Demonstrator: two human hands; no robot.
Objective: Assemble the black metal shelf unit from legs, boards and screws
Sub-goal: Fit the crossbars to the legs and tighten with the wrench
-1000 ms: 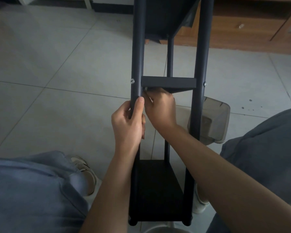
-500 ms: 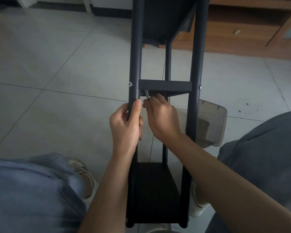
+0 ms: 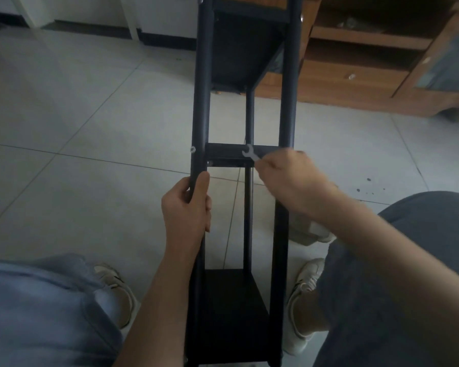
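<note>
- Head view: the black shelf unit (image 3: pixel 243 160) lies on the tiled floor (image 3: pixel 90 128) between the person's knees, its long axis running straight away from the camera toward a wooden cabinet (image 3: pixel 368 75).
- The left hand (image 3: pixel 187 207) is curled around the left leg (image 3: pixel 200 102) just below the middle board (image 3: pixel 228 154).
- A screw (image 3: pixel 193 149) sits in that leg beside the board.
- The right hand (image 3: pixel 286 178) pinches a small silver wrench (image 3: pixel 249 153), its open end pointing up and left over the board's front edge.
- Near board (image 3: pixel 233 311) lies between two pale shoes.

Left hand (image 3: pixel 186 207) gripping shelf leg (image 3: pixel 200 102), right hand (image 3: pixel 289 178) pinching small wrench (image 3: pixel 249 154)
</note>
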